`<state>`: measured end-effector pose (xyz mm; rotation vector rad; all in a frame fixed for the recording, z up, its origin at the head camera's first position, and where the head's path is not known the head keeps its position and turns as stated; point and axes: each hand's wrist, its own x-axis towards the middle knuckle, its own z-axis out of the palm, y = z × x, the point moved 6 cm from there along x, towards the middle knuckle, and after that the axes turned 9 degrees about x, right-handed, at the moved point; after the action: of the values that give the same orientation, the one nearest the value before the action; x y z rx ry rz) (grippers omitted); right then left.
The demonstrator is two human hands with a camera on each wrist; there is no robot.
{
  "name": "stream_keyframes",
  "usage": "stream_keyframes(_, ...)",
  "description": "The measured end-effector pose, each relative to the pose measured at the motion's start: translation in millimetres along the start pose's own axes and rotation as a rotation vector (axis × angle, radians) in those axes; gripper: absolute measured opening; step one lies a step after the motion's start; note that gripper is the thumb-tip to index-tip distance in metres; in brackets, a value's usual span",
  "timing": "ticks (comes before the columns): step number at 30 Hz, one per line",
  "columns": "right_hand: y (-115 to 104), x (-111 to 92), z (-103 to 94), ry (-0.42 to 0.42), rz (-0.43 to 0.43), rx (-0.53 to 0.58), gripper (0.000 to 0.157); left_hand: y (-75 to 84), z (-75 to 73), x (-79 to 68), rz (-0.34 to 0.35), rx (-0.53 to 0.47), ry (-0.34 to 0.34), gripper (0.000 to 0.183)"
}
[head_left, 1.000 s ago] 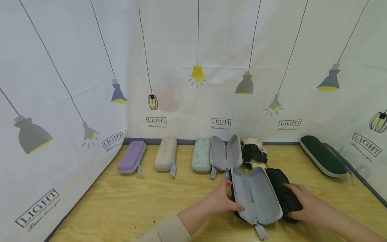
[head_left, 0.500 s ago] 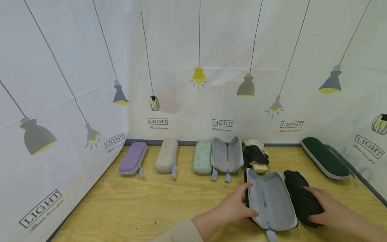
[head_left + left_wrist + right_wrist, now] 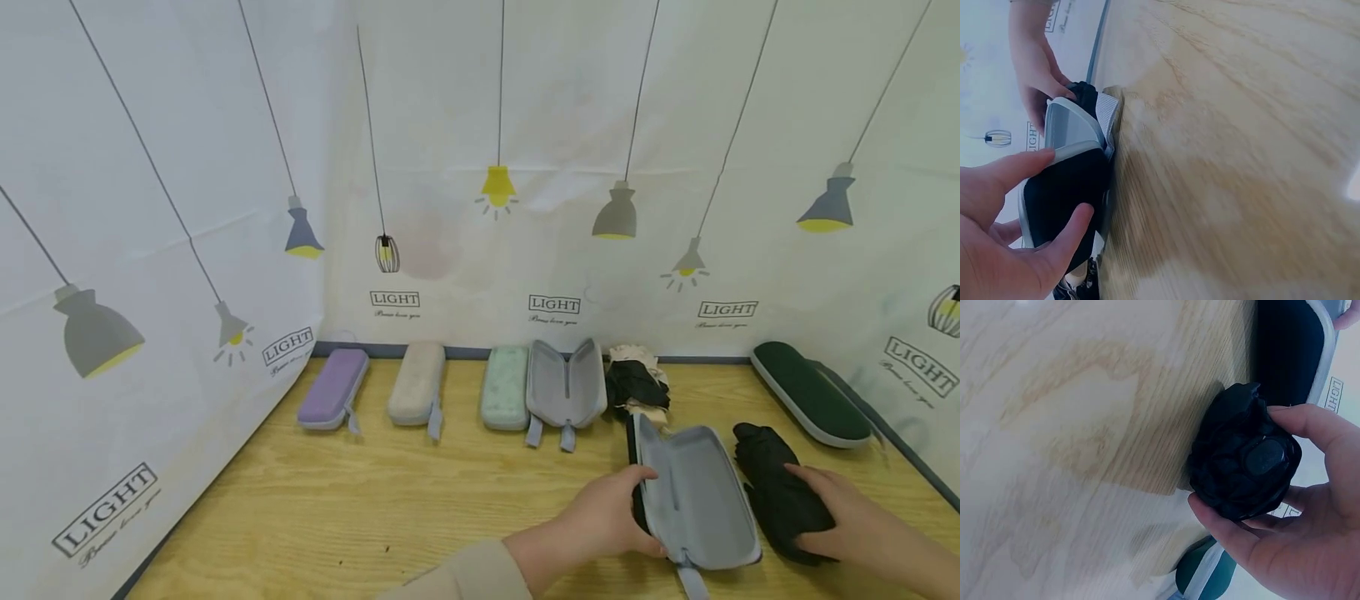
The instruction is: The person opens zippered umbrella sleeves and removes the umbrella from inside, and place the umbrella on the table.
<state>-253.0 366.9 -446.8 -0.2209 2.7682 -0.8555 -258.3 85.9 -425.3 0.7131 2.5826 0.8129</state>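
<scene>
My left hand (image 3: pixel 618 512) grips the left half of an unzipped hard case (image 3: pixel 708 492), black outside with a pale grey lining. The left wrist view shows thumb and fingers spread over its black shell (image 3: pixel 1069 187). The case gapes open, and a grey tab hangs from its near end. Just to its right, my right hand (image 3: pixel 851 517) holds a black bundle (image 3: pixel 783 496) that looks like a folded compact umbrella, lying on the table. Seen from the right wrist, its gathered fabric surrounds a dark rounded end (image 3: pixel 1264 456), with fingers curled round the sides.
Along the back of the wooden table (image 3: pixel 337 508) lie a purple case (image 3: pixel 333 390), a beige case (image 3: pixel 416 385), a mint case (image 3: pixel 505 390) and an open grey-lined case (image 3: pixel 566 387). A beige-and-black folded bundle (image 3: pixel 637 383) is beside them. A dark green case (image 3: pixel 810 392) lies far right.
Both hands have moved right, taking the open case and the black folded umbrella along. The gap between them has widened. The case's left half now stands more upright.
</scene>
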Motion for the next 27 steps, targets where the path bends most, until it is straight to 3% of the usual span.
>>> stream_keyframes(11, 6.6, -1.4, -3.6, 0.026, -0.015, -0.041, 0.088, 14.9, 4.6, 13.1, 0.025, 0.217, 0.061, 0.073)
stream_keyframes(19, 6.0, -11.7, -1.0, 0.041, -0.088, -0.073, 0.096, 27.9, 5.3, 31.2, 0.001, 0.287, 0.106, 0.074)
stream_keyframes(27, 13.0, -7.7, -5.6, 0.109, -0.058, -0.136, 0.092, 37.5, 5.6, 48.8, -0.004, 0.371, 0.155, 0.074)
